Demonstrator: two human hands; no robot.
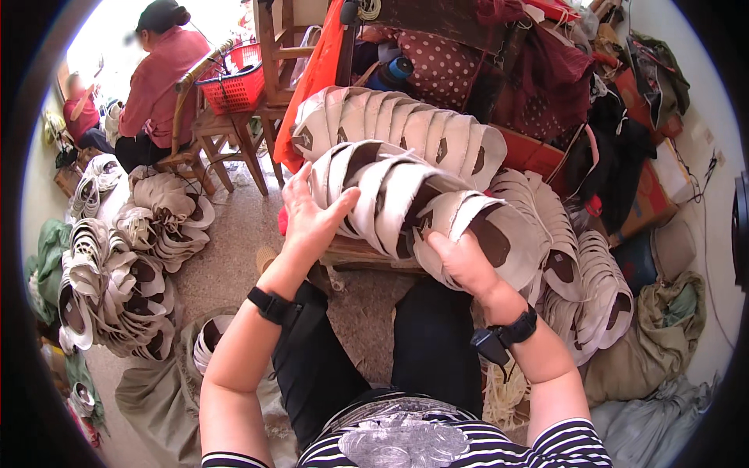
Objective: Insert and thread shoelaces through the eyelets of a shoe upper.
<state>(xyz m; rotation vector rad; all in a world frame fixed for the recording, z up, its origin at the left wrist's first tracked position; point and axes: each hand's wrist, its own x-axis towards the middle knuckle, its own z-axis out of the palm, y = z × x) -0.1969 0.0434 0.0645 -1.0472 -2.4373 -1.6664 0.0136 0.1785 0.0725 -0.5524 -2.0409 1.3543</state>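
Note:
A nested row of cream shoe uppers (pixel 382 195) with brown linings lies across a low wooden surface in front of my knees. Against its left end rests my left hand (pixel 308 214), fingers spread and thumb apart, touching the outermost pieces. At the right end my right hand (pixel 464 261) is closed on the edge of one shoe upper (pixel 507 246), whose brown inside faces me. Part of my right fingers is hidden inside that piece. Just behind lies another long nested row of uppers (pixel 406 125).
More stacked uppers (pixel 597 288) stand at the right and in heaps (pixel 117 288) on the left floor. A red basket (pixel 234 86) sits on a wooden stool (pixel 222 136). Two other people sit at the upper left. Cloth sacks (pixel 655 343) lie lower right.

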